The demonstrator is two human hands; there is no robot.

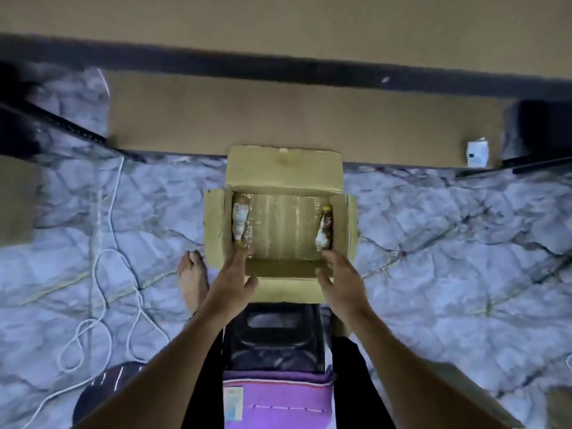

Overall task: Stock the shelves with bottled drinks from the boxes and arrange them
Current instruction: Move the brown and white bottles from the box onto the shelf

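Note:
An open cardboard box (283,168) sits on the marble-patterned floor in front of me, flaps spread. Two bottles lie inside: a pale-labelled bottle (240,220) along the left wall and a dark bottle with a yellow cap (325,228) along the right wall. My left hand (233,280) reaches over the near rim, fingers straight, its fingertips close to the left bottle's cap. My right hand (339,278) reaches in the same way, fingertips next to the base of the right bottle. Neither hand holds anything.
A brown shelf board (278,119) with a dark front rail (309,72) runs across behind the box. A white cable (105,274) loops on the floor at left. A black chair (275,335) stands just below the box, and my bare foot (193,280) is left of it.

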